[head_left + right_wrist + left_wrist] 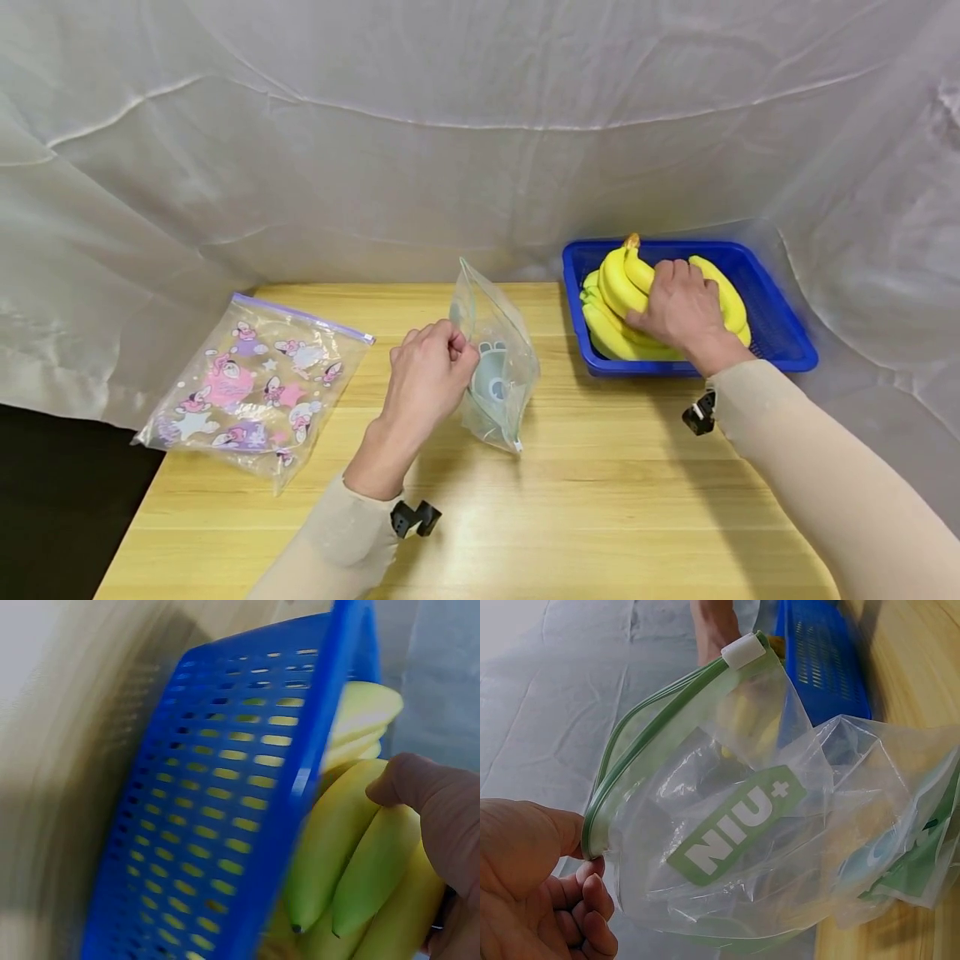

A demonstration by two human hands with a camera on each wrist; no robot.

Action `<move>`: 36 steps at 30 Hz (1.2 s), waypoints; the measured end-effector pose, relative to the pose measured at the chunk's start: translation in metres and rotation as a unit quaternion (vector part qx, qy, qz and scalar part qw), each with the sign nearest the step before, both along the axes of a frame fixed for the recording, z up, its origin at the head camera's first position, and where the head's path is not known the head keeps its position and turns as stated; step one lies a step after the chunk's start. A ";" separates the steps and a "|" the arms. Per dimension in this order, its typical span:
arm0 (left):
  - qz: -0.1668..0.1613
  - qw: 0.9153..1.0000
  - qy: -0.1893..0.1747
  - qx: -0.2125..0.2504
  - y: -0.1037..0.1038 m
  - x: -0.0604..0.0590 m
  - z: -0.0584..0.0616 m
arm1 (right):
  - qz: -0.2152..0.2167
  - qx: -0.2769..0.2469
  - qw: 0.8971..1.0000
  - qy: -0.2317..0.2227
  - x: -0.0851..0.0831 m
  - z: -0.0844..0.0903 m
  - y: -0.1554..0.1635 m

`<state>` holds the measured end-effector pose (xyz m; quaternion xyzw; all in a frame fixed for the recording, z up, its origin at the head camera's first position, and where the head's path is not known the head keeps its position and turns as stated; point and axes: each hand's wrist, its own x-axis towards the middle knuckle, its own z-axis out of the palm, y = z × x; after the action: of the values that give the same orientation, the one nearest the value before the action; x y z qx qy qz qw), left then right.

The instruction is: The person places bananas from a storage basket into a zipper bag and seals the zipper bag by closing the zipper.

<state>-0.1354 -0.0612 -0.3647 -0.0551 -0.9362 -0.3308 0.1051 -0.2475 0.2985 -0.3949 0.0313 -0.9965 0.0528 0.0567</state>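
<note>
Bananas (626, 287) are lying as a bunch in the blue basket (780, 333) at the far right corner of the desk (600, 500), and the right hand (678, 312) is curling over the top of them, fingers wrapping the fruit; the right wrist view is showing the thumb pressing against one banana just inside the basket wall. The left hand (431, 375) is pinching the green zip rim of a clear zip bag (495, 367) near the middle of the desk and holding it upright, its bottom resting on the wood. A second bag, printed with pink cartoon figures (255, 387), is lying flat at the left edge, untouched.

Judging from this, the step in hand is taking hold of the bunch while the bag is being held ready. The next move is likely calling for a firm lift clear of the basket wall, and the bag's mouth, which is looking narrow, probably needs spreading wider.
</note>
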 end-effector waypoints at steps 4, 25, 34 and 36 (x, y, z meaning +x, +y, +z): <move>0.000 1.000 0.000 0.000 -0.001 0.000 0.001 | 0.005 0.007 1.000 0.015 0.003 0.014 -0.006; 0.003 1.000 -0.010 0.002 -0.001 -0.004 0.006 | 0.095 -0.061 0.994 -0.015 0.082 0.118 -0.076; -0.005 1.000 -0.015 0.004 -0.001 -0.004 0.006 | 0.253 -0.081 0.964 0.025 0.143 0.141 -0.116; -0.011 1.000 -0.021 0.007 -0.002 -0.004 0.006 | 0.291 -0.078 0.953 0.033 0.152 0.137 -0.123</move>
<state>-0.1395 -0.0632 -0.3583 -0.0581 -0.9352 -0.3395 0.0820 -0.0956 0.1758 -0.2577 0.3175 -0.9344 0.1436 0.0735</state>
